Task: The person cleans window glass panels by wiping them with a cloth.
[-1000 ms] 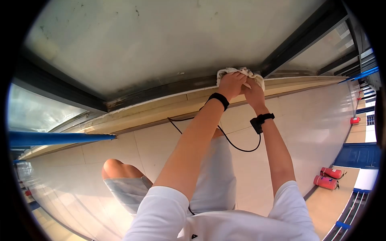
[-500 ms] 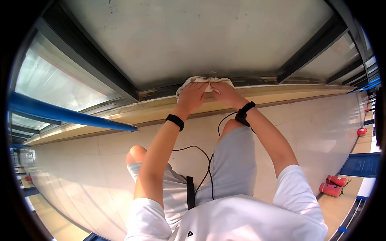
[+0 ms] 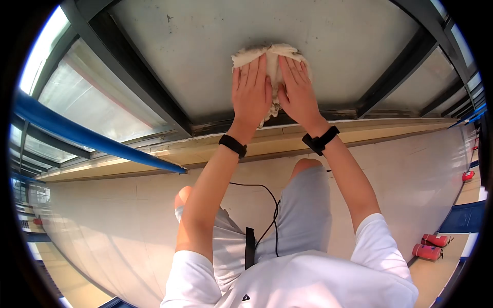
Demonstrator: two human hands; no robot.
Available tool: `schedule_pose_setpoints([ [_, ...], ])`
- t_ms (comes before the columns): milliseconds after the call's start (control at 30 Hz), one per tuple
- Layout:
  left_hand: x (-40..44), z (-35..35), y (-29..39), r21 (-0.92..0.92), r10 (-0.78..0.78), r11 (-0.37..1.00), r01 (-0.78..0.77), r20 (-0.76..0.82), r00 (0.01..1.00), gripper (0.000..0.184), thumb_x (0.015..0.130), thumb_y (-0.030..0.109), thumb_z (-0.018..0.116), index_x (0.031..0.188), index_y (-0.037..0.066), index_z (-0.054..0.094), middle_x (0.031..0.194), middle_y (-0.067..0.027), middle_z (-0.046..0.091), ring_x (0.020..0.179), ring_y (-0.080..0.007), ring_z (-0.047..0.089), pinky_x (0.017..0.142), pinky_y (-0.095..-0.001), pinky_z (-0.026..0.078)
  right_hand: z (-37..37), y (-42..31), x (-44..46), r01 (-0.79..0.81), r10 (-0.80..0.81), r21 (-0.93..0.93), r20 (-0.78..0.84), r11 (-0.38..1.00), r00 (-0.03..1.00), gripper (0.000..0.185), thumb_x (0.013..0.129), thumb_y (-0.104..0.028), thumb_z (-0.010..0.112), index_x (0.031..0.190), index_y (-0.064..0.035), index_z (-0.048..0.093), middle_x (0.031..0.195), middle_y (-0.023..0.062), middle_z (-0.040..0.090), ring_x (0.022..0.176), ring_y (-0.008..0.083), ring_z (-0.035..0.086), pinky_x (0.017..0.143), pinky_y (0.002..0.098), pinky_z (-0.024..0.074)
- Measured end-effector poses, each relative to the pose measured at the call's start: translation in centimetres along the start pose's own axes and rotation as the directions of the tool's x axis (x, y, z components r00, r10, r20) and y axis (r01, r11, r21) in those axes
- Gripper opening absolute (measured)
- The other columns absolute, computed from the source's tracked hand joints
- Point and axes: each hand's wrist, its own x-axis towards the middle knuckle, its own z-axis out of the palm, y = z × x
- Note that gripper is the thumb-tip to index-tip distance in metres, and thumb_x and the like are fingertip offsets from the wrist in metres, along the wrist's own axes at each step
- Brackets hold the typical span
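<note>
A white, crumpled cloth (image 3: 273,66) lies pressed against the lower part of a greyish window pane (image 3: 205,36) set in a dark metal frame. My left hand (image 3: 251,95) rests flat on the cloth's left part, fingers stretched forward. On its right part lies my right hand (image 3: 299,95), also flat with fingers extended. The thumbs are close to each other, and a strip of cloth hangs down between the hands toward the bottom frame rail (image 3: 215,120). Each wrist wears a black band.
A blue pole (image 3: 102,145) slants in from the left to the ledge (image 3: 262,142) below the window. Red fire extinguishers (image 3: 427,251) lie at the far right. A black cable (image 3: 264,187) crosses my lap above the pale tiled floor (image 3: 118,205).
Both hands have moved up the pane with the cloth, from the bottom frame rail onto the glass. My fingers now lie straighter and the cloth is spread out more.
</note>
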Motion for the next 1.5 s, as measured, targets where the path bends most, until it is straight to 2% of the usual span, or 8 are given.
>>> schedule_pose_setpoints([
  [200, 14.1, -8.1, -1.8, 0.052, 0.146, 0.989, -0.137, -0.317, 0.937, 0.076, 0.095, 0.033, 0.060, 0.158, 0.001, 0.033, 0.160, -0.0189, 0.040, 0.144, -0.0351, 0.040, 0.120, -0.0541, 0.026, -4.1, -0.4, 13.9, 0.276, -0.332, -0.213, -0.297, 0.937, 0.896, 0.062, 0.091, -0.013, 0.065, 0.150, -0.0054, 0.047, 0.147, 0.0180, 0.054, 0.136, 0.0334, 0.051, 0.117, 0.0462, 0.0377],
  [300, 16.2, -10.3, -3.4, 0.121, 0.212, 0.975, -0.184, -0.290, 0.933, 0.080, 0.094, 0.034, 0.061, 0.159, -0.002, 0.029, 0.162, -0.0204, 0.036, 0.145, -0.0366, 0.038, 0.119, -0.0551, 0.027, -7.2, -3.1, 17.4, 0.300, -0.340, -0.181, -0.260, 0.937, 0.904, 0.058, 0.092, -0.013, 0.056, 0.146, 0.0063, 0.047, 0.143, 0.0249, 0.054, 0.135, 0.0413, 0.048, 0.118, 0.0545, 0.0326],
  [667, 15.2, -9.8, -5.3, 0.235, 0.230, 0.956, -0.178, -0.219, 0.948, 0.077, 0.090, 0.028, 0.058, 0.158, -0.001, 0.034, 0.163, -0.0177, 0.036, 0.138, -0.0339, 0.046, 0.111, -0.0534, 0.035, -2.4, -3.0, 16.8, 0.193, -0.278, -0.251, -0.366, 0.949, 0.888, 0.057, 0.092, -0.023, 0.059, 0.143, 0.0013, 0.053, 0.141, 0.0191, 0.057, 0.131, 0.0397, 0.051, 0.115, 0.0561, 0.0342],
  [867, 15.0, -7.4, -7.4, 0.331, 0.391, 0.903, -0.274, -0.367, 0.844, 0.065, 0.091, 0.025, 0.054, 0.153, 0.004, 0.047, 0.155, -0.0133, 0.049, 0.132, -0.0305, 0.052, 0.113, -0.0515, 0.034, -2.6, -1.7, 16.5, 0.247, -0.328, -0.281, -0.292, 0.927, 0.898, 0.057, 0.092, -0.028, 0.058, 0.143, -0.0018, 0.055, 0.141, 0.0161, 0.058, 0.131, 0.0359, 0.052, 0.114, 0.0542, 0.0363],
  [967, 14.5, -8.6, -7.1, 0.348, 0.276, 0.914, -0.206, -0.164, 0.947, 0.078, 0.087, 0.026, 0.056, 0.158, 0.000, 0.035, 0.163, -0.0167, 0.037, 0.136, -0.0334, 0.047, 0.110, -0.0532, 0.036, -2.7, -1.8, 16.2, 0.260, -0.337, -0.270, -0.295, 0.927, 0.894, 0.058, 0.091, -0.028, 0.058, 0.143, -0.0025, 0.055, 0.139, 0.0157, 0.059, 0.130, 0.0355, 0.053, 0.113, 0.0542, 0.0369],
  [1167, 14.6, -9.1, -6.8, 0.385, 0.310, 0.893, -0.234, -0.146, 0.940, 0.073, 0.089, 0.025, 0.054, 0.154, -0.004, 0.038, 0.160, -0.0231, 0.038, 0.134, -0.0399, 0.047, 0.112, -0.0528, 0.035, -5.9, -2.5, 16.0, 0.335, -0.350, -0.103, -0.285, 0.937, 0.892, 0.053, 0.089, -0.022, 0.059, 0.139, -0.0023, 0.058, 0.137, 0.0163, 0.059, 0.126, 0.0357, 0.054, 0.111, 0.0509, 0.0398],
  [1300, 15.0, -8.3, -6.7, 0.365, 0.379, 0.895, -0.258, -0.314, 0.870, 0.065, 0.087, 0.019, 0.053, 0.150, 0.005, 0.049, 0.152, -0.0103, 0.052, 0.125, -0.0293, 0.056, 0.111, -0.0519, 0.037, -9.2, -0.7, 15.0, 0.358, -0.384, -0.143, -0.245, 0.923, 0.890, 0.042, 0.087, -0.012, 0.061, 0.128, -0.0017, 0.063, 0.131, 0.0164, 0.061, 0.122, 0.0361, 0.056, 0.107, 0.0491, 0.0426],
  [1500, 14.9, -11.3, -4.2, 0.238, 0.340, 0.932, -0.272, -0.322, 0.884, 0.059, 0.086, 0.011, 0.051, 0.146, 0.007, 0.053, 0.149, -0.0084, 0.054, 0.123, -0.0279, 0.057, 0.108, -0.0493, 0.041, -11.4, -0.4, 14.6, 0.089, -0.191, -0.223, -0.487, 0.971, 0.853, 0.028, 0.091, -0.007, 0.062, 0.118, -0.0012, 0.065, 0.121, 0.0139, 0.065, 0.114, 0.0311, 0.061, 0.099, 0.0423, 0.0472],
])
